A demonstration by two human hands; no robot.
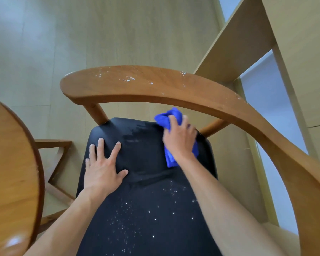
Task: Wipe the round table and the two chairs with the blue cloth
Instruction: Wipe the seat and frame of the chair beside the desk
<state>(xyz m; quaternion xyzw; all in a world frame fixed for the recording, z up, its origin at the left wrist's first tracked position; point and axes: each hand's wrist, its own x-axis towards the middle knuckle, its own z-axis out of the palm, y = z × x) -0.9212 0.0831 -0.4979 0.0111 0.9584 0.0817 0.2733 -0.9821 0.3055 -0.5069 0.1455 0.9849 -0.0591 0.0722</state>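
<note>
we had the blue cloth point(174, 124) bunched under our right hand point(180, 140), whose fingers curled over it and pressed it onto the far right corner of the chair's black seat point(146, 182), just in front of the curved wooden backrest point(155, 85). our left hand point(102, 169) lay flat on the far left part of the same seat, fingers spread and straight, grasping nothing, and we judged it was only steadying the chair. the seat ran lengthwise from our body toward the backrest, and what mattered was what lay along that axis: the far band between our hands looked damp and smeared, while the white specks point(151, 211) were scattered on the near half, toward us and behind both hands. so the cloth had the unwiped part on its near side, and we judged the next stroke would call for a pull back toward our body, the right hand being the one to make it. more white specks dotted the top of the backrest, beyond the cloth. the round bench point(13, 172) showed only its edge at the left. we saw no containers anywhere.
</note>
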